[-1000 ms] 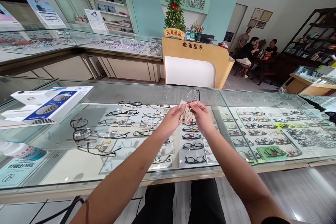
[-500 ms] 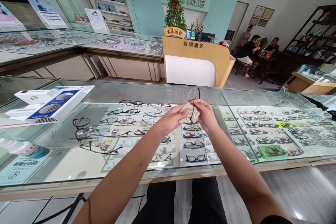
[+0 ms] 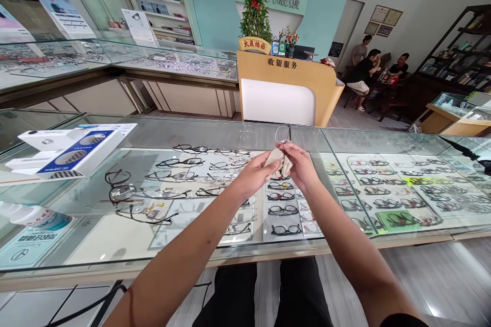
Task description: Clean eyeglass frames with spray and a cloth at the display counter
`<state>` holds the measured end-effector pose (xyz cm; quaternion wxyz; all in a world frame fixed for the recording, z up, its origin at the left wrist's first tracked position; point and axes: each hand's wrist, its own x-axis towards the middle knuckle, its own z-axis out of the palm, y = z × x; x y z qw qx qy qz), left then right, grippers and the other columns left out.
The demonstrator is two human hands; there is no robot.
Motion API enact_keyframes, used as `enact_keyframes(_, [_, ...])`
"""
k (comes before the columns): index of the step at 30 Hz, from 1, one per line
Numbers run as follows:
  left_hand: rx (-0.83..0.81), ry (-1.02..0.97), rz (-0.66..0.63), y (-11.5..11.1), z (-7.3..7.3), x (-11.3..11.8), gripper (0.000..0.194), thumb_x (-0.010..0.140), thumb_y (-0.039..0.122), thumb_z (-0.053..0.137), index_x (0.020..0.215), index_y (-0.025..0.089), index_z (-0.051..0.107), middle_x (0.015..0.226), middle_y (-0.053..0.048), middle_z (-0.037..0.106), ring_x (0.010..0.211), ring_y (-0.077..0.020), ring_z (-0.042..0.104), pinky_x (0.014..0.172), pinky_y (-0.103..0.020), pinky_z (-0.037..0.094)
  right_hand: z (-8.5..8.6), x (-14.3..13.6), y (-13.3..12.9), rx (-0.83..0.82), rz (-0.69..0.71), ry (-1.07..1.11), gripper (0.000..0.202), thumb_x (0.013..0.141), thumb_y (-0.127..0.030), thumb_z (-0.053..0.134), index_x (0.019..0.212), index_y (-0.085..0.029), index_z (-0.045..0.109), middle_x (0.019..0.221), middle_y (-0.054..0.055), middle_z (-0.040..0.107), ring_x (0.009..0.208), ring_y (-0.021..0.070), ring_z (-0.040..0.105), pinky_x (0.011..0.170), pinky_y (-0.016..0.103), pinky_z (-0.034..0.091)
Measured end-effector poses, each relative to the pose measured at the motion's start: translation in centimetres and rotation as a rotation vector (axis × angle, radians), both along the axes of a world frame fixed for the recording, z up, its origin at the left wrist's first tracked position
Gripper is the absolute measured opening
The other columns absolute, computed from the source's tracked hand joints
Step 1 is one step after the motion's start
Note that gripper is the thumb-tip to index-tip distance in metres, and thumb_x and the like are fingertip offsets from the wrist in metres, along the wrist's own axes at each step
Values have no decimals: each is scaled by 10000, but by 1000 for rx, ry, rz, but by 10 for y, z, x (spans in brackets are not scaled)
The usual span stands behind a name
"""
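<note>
Above the glass counter, my left hand (image 3: 256,173) is closed on a beige cloth (image 3: 273,157), thumb pressed over it. My right hand (image 3: 299,164) grips a pair of eyeglasses (image 3: 283,134) with its fingers bent. One thin-rimmed lens and a dark temple arm stick up beyond the fingertips. The cloth lies between both hands and hides the rest of the glasses. Below the hands, rows of dark-framed glasses (image 3: 283,210) show through the counter top.
The glass display counter (image 3: 126,245) spans the front. A pair of dark glasses (image 3: 143,214), a white-and-blue box (image 3: 72,156) and a white spray bottle (image 3: 36,214) are at left. A wooden cashier desk (image 3: 330,87) stands beyond; people (image 3: 366,71) sit at the back right.
The cloth has shifted and folded differently between my hands, and my left hand has moved slightly right. The glasses remain in my right hand, with the lens standing slightly higher.
</note>
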<state>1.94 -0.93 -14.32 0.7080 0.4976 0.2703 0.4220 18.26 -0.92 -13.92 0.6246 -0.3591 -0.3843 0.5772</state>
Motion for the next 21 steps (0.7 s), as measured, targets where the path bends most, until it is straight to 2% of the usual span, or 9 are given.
enact_keyframes(2, [46, -28, 40, -1, 1, 4, 575, 784, 618, 967, 1088, 181, 751, 807, 1, 662, 720, -142, 609, 711, -293, 518, -1, -2, -1, 23, 25, -15, 362, 713, -563, 959, 837, -256, 813, 1036, 37, 817, 784, 191, 640, 651, 338, 488])
enact_keyframes(5, [73, -54, 158, -1, 1, 8, 608, 803, 723, 907, 1022, 181, 738, 653, 56, 524, 569, -110, 459, 565, -276, 436, -2, -8, -4, 82, 47, -43, 368, 708, -581, 981, 808, -265, 819, 1005, 27, 812, 856, 192, 668, 765, 344, 541])
enact_keyframes(7, [65, -43, 171, -1, 0, 8, 637, 813, 784, 863, 975, 184, 728, 643, 43, 544, 553, -117, 472, 554, -282, 436, -3, -9, -4, 94, 61, -52, 358, 700, -572, 991, 799, -270, 827, 1008, 19, 810, 851, 185, 668, 773, 342, 548])
enact_keyframes(9, [44, -33, 133, 1, -3, 6, 648, 822, 809, 839, 958, 185, 728, 704, 0, 632, 608, -143, 565, 610, -296, 483, -4, -6, -2, 74, 65, -49, 352, 699, -562, 990, 815, -268, 836, 1017, 14, 812, 759, 164, 630, 687, 334, 522])
enact_keyframes(12, [-9, -38, 58, 2, -4, 2, 593, 803, 715, 910, 1034, 190, 758, 888, -45, 729, 802, -181, 681, 749, -306, 539, -4, 2, 4, 8, 27, -28, 386, 664, -567, 996, 840, -261, 842, 947, 19, 815, 632, 148, 549, 573, 329, 453])
enact_keyframes(14, [-11, -24, 18, 1, -3, 1, 567, 772, 611, 971, 1093, 188, 773, 953, -46, 741, 878, -186, 690, 802, -301, 539, -3, 5, 6, -11, 3, -5, 404, 636, -563, 1008, 843, -259, 842, 939, 30, 824, 670, 168, 593, 593, 332, 477])
enact_keyframes(17, [65, 9, 53, -1, -1, 4, 570, 766, 586, 982, 1101, 175, 772, 865, -19, 708, 780, -154, 632, 729, -282, 504, -3, 2, 5, -4, 51, 17, 409, 624, -557, 1026, 838, -261, 843, 975, 28, 832, 726, 180, 643, 643, 337, 520])
enact_keyframes(21, [90, 12, 230, -4, -1, 10, 627, 827, 793, 844, 988, 196, 742, 664, 36, 561, 595, -129, 494, 569, -281, 435, -3, -8, -1, 41, 96, 25, 378, 625, -539, 1043, 759, -266, 818, 963, 4, 819, 779, 171, 665, 721, 329, 551])
